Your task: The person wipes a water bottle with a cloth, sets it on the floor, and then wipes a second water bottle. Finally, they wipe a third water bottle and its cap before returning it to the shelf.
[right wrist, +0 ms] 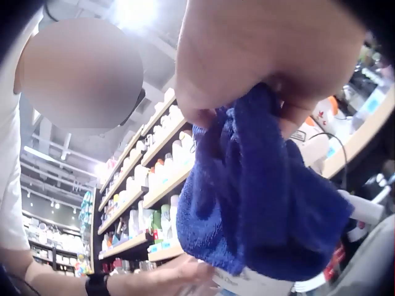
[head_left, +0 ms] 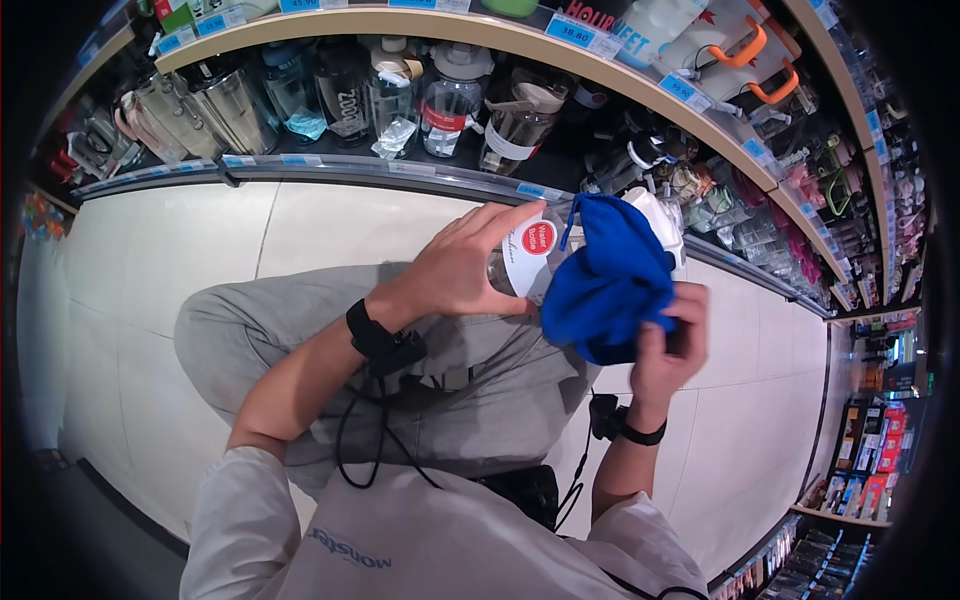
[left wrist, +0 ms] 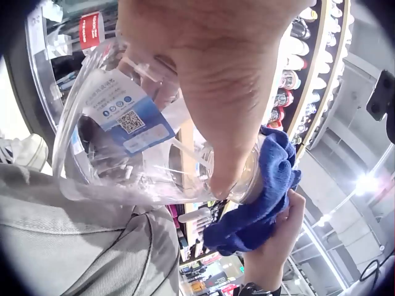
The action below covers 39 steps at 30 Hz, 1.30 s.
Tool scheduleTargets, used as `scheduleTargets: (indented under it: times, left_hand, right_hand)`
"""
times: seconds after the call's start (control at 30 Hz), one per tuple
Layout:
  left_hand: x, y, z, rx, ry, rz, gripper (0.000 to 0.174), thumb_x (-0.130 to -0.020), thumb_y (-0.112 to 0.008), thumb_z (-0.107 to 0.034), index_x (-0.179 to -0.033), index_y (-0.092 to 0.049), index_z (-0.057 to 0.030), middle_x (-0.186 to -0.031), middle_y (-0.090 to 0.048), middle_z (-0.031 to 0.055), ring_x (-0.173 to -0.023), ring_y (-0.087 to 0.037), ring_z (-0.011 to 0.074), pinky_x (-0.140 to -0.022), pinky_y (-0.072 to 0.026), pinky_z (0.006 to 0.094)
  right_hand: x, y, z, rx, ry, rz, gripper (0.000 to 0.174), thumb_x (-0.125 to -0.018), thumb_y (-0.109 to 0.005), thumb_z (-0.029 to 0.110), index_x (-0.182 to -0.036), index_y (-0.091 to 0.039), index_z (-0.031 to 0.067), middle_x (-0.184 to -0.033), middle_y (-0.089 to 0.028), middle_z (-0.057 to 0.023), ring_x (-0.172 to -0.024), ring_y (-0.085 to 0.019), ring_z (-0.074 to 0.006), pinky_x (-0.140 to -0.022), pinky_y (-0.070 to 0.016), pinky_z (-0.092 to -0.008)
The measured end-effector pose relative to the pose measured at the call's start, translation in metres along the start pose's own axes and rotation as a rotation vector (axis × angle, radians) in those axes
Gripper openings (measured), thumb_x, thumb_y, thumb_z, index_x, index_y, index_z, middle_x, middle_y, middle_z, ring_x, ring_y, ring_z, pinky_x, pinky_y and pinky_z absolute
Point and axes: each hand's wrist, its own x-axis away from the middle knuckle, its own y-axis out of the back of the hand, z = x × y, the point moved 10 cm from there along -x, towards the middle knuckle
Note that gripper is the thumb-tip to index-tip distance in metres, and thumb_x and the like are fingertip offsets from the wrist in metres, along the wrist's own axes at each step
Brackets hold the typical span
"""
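Observation:
My left hand [head_left: 455, 265] grips a clear plastic water bottle [left wrist: 80, 185] that lies tilted above my lap. A round red "Water Bottle" sticker [head_left: 540, 237] shows on its side, and the left wrist view shows a blue label with a QR code [left wrist: 131, 122]. Over the neck end of the bottle drapes a blue cloth [head_left: 610, 280]. My right hand [head_left: 675, 345] pinches this cloth between thumb and fingers, as the right wrist view shows. The cloth hides most of the bottle's top; a white lid-like part [head_left: 655, 225] shows beyond it.
A low shelf with several bottles and jugs [head_left: 455, 105] curves in front of me, price tags [head_left: 575, 32] along the boards. More shelves of cups [head_left: 800, 185] run down the right. Pale floor tiles [head_left: 180, 240] surround my crossed legs, and black cables [head_left: 375, 440] hang from the wrists.

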Motion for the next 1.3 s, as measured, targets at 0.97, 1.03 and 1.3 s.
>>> scheduleTargets:
  times: [0.97,1.03,1.3]
  left_hand:
    - [0.066,0.104,0.118,0.955,0.378,0.284,0.109,-0.084,-0.085,-0.038,-0.165,-0.020,-0.0064,-0.155,-0.047,0.0110,-0.144,-0.046,0.0223,-0.118,-0.0409,0.0391]
    - [0.067,0.108,0.137,0.758,0.505,0.281,0.117,-0.078,-0.091,-0.026,-0.167,-0.017,-0.0081,-0.157,-0.046,0.0115,-0.146,-0.045,0.0226,-0.122,-0.0365,0.0382]
    - [0.061,0.122,0.190,0.013,0.298,0.200,0.124,-0.075,-0.091,-0.038,-0.166,-0.014,-0.0033,-0.151,-0.044,0.0252,-0.142,-0.048,0.0345,-0.117,-0.0415,0.0378]
  right_hand:
    - [-0.139,-0.284,-0.049,-0.888,-0.769,0.346,0.052,-0.105,-0.056,0.051,-0.135,-0.063,0.0082,-0.126,-0.072,-0.0059,-0.114,-0.070,-0.0196,-0.099,-0.0547,-0.0342]
    - [-0.129,-0.300,-0.071,-0.855,-0.826,0.416,0.052,-0.106,-0.055,0.049,-0.137,-0.060,0.0084,-0.126,-0.071,-0.0071,-0.112,-0.071,-0.0192,-0.096,-0.0584,-0.0353]
    - [-0.079,-0.332,-0.165,-0.616,-1.020,0.653,0.047,-0.107,-0.056,0.042,-0.138,-0.061,0.0066,-0.121,-0.070,-0.0038,-0.107,-0.068,-0.0145,-0.094,-0.0543,-0.0308]
